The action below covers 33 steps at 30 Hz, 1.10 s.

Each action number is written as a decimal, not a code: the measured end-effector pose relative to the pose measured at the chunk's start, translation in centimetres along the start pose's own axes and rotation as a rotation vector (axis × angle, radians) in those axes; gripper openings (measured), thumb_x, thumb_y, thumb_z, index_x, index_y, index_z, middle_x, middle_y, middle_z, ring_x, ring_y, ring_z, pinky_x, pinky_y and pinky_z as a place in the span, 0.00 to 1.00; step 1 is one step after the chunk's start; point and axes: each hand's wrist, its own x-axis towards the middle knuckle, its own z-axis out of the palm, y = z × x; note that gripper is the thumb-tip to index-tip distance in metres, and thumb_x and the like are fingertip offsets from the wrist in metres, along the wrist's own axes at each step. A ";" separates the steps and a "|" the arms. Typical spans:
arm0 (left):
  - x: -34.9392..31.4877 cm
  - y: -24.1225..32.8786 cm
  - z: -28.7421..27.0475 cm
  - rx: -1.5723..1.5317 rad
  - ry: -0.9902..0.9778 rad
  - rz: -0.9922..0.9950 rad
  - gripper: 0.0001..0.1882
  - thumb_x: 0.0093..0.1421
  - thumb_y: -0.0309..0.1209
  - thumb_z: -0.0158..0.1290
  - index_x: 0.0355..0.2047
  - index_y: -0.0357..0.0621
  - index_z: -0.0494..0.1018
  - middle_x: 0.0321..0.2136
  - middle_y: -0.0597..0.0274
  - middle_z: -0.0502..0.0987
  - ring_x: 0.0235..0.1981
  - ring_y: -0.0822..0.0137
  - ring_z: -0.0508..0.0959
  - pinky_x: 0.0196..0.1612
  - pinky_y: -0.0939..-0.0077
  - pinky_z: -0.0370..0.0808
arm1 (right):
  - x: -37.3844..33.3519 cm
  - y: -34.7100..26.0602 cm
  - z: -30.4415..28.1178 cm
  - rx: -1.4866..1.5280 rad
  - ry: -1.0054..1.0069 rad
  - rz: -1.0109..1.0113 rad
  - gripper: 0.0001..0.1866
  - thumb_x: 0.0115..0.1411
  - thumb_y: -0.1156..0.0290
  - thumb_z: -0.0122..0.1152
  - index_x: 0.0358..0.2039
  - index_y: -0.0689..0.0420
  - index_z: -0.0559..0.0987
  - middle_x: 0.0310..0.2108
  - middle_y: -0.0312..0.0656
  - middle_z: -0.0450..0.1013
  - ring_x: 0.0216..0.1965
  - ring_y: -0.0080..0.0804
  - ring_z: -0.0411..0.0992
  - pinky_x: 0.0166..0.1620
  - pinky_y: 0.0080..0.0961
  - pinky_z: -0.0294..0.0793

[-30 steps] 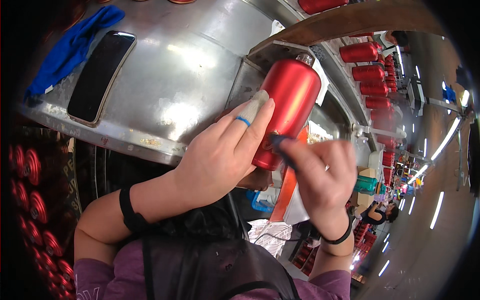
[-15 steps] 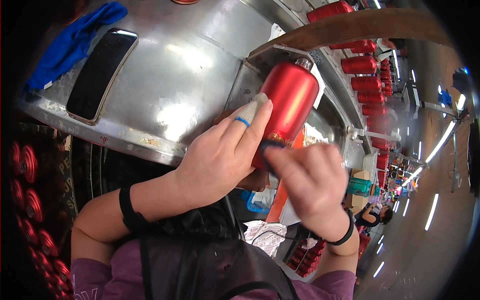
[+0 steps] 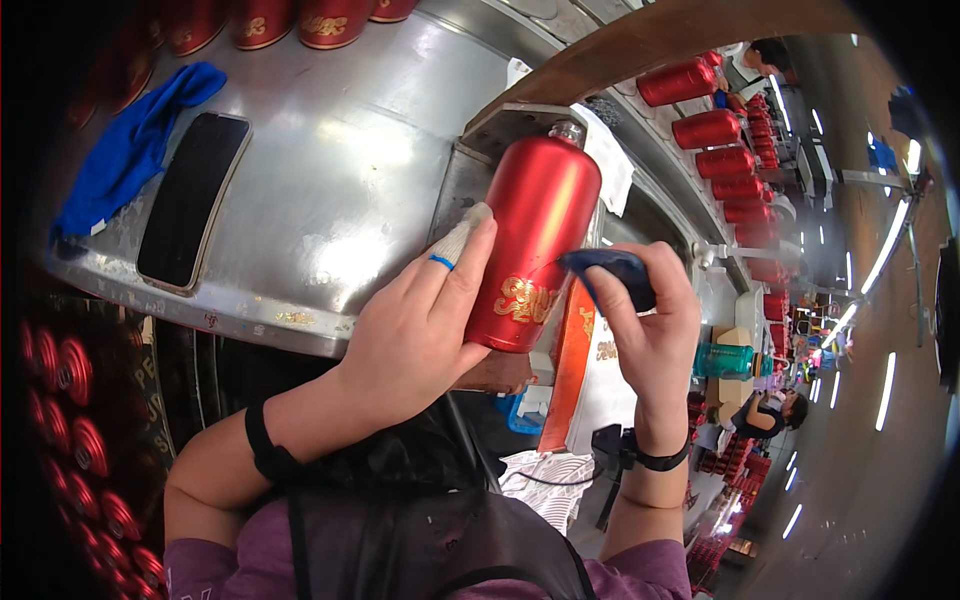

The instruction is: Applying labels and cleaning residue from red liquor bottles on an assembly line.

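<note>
A glossy red metal bottle (image 3: 545, 225) with gold decoration near its base lies slanted at the metal table's edge, neck pointing away from me. My left hand (image 3: 400, 315) steadies it, fingers along its left side and thumb at the base. One finger wears a pale knit cover (image 3: 460, 236) with a blue band. To the right, my right hand (image 3: 655, 320) pinches a dark blue flat piece (image 3: 622, 276) between thumb and fingers; whether it is cloth or a pad I cannot tell. Its tip is close to the bottle's right side, above the gold decoration.
On the metal table (image 3: 300, 210) lie a black phone (image 3: 193, 200) and a blue cloth (image 3: 135, 150). Red cups or bottles (image 3: 330, 22) stand at the far edge. More red bottles (image 3: 705, 130) line the right side. Stacked red items (image 3: 75, 370) fill the lower left. A person (image 3: 765, 415) is at far right.
My right hand has lifted off the bottle's lower part and drawn right with the dark blue piece, uncovering the gold decoration. The view has shifted, bringing the far red items into sight.
</note>
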 end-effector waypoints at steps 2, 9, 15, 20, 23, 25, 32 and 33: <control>-0.1 -0.3 0.0 -0.001 -0.051 -0.044 0.57 0.42 0.29 0.70 0.69 0.30 0.51 0.57 0.40 0.68 0.48 0.47 0.74 0.51 0.64 0.75 | -0.5 -0.7 0.0 0.015 -0.005 -0.091 0.09 0.53 0.76 0.70 0.36 0.58 0.82 0.27 0.43 0.72 0.28 0.38 0.71 0.33 0.31 0.70; 0.1 -1.0 0.2 0.014 -0.047 -0.008 0.52 0.49 0.34 0.66 0.69 0.30 0.51 0.47 0.41 0.72 0.41 0.46 0.73 0.46 0.57 0.72 | -1.1 2.6 0.8 -0.101 0.239 0.009 0.11 0.54 0.75 0.70 0.39 0.57 0.83 0.27 0.39 0.72 0.29 0.34 0.71 0.32 0.27 0.69; 0.2 -0.4 -0.2 0.035 -0.189 -0.051 0.53 0.49 0.33 0.66 0.69 0.26 0.47 0.59 0.32 0.63 0.55 0.37 0.69 0.59 0.54 0.68 | -2.5 5.3 1.5 0.023 0.259 0.146 0.10 0.55 0.75 0.69 0.38 0.60 0.82 0.27 0.41 0.72 0.30 0.33 0.73 0.35 0.27 0.72; -0.2 -0.9 -0.4 0.002 -0.227 -0.110 0.53 0.50 0.34 0.66 0.69 0.29 0.47 0.60 0.30 0.61 0.59 0.35 0.66 0.61 0.53 0.66 | -3.7 0.7 1.2 0.280 -0.043 0.011 0.09 0.54 0.76 0.68 0.37 0.60 0.84 0.26 0.44 0.74 0.29 0.37 0.73 0.34 0.28 0.71; 0.2 0.2 -0.8 0.071 -0.181 -0.069 0.52 0.50 0.34 0.67 0.69 0.31 0.49 0.62 0.31 0.60 0.63 0.35 0.63 0.64 0.53 0.65 | -3.6 5.9 1.8 0.114 0.269 0.171 0.10 0.54 0.76 0.69 0.37 0.61 0.83 0.26 0.43 0.75 0.29 0.36 0.74 0.34 0.27 0.72; 0.5 0.4 -0.9 0.152 -0.095 0.025 0.51 0.50 0.33 0.66 0.69 0.32 0.50 0.64 0.33 0.60 0.66 0.36 0.60 0.65 0.53 0.64 | -4.3 5.9 1.2 0.318 0.270 0.253 0.10 0.56 0.76 0.69 0.38 0.62 0.83 0.30 0.42 0.78 0.31 0.28 0.76 0.35 0.23 0.73; 1.2 0.3 0.1 0.184 -0.123 0.151 0.49 0.51 0.30 0.67 0.70 0.36 0.53 0.70 0.40 0.54 0.70 0.40 0.57 0.67 0.55 0.61 | -5.8 1.2 3.3 0.884 0.064 0.416 0.13 0.59 0.73 0.69 0.44 0.63 0.81 0.34 0.37 0.79 0.35 0.18 0.75 0.40 0.18 0.75; 0.9 0.2 0.1 0.153 -0.108 0.101 0.51 0.52 0.30 0.67 0.70 0.36 0.51 0.68 0.39 0.56 0.67 0.41 0.60 0.65 0.57 0.63 | -5.9 1.6 3.9 0.822 0.031 0.427 0.12 0.59 0.74 0.69 0.43 0.63 0.81 0.35 0.36 0.79 0.36 0.18 0.74 0.41 0.18 0.75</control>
